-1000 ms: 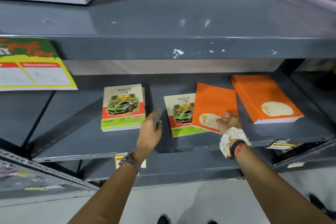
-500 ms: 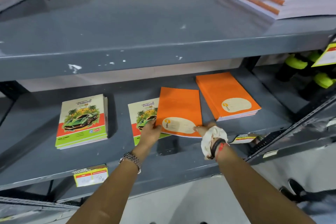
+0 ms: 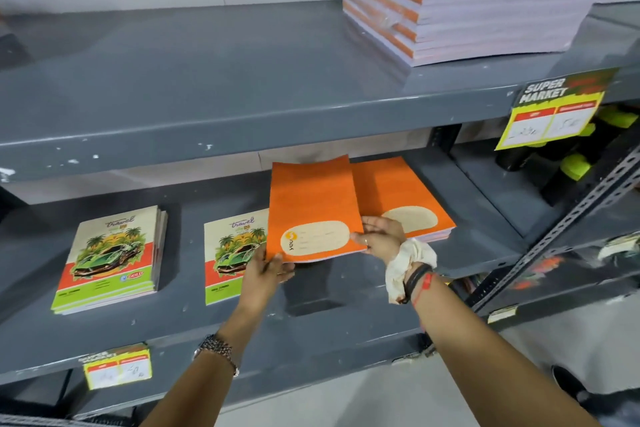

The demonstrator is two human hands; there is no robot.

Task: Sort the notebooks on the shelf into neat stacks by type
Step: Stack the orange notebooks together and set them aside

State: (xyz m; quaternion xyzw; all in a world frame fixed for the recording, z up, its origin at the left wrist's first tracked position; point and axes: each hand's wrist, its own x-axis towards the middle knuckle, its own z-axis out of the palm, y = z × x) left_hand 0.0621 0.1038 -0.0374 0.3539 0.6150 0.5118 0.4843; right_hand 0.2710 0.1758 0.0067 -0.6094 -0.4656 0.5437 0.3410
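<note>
An orange notebook is lifted off the middle grey shelf, tilted up at its far end. My left hand grips its near left corner and my right hand grips its near right edge. It overlaps a stack of orange notebooks on the right. Just left of it lies a green car-cover notebook, partly hidden by the orange one and my left hand. A stack of the same car-cover notebooks sits further left.
The upper shelf overhangs the working space and carries a tall pile of orange-spined books at the right. A yellow price tag hangs from its edge, another tag below left. A slotted metal upright stands at right.
My left hand came over from the gap between the car-cover piles and took the orange notebook's left corner. Both hands lifted it off the car-cover notebook and carried it right, toward the orange stack.
</note>
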